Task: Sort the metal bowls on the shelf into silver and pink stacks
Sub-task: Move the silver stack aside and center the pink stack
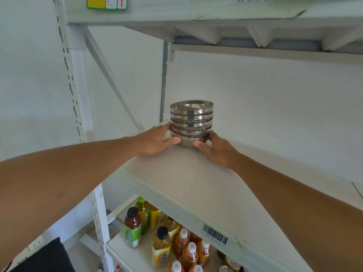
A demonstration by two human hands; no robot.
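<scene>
Silver metal, nested upright: bowls in one stack on the white shelf, toward its far left. Left hand pressed to the stack's left side, thumb across the near lower bowl, fingers curled behind. Right hand pressed to its right side, thumb at the base. Stack gripped between both hands. Below, bottles on the lower shelf; barcode on the near edge.
</scene>
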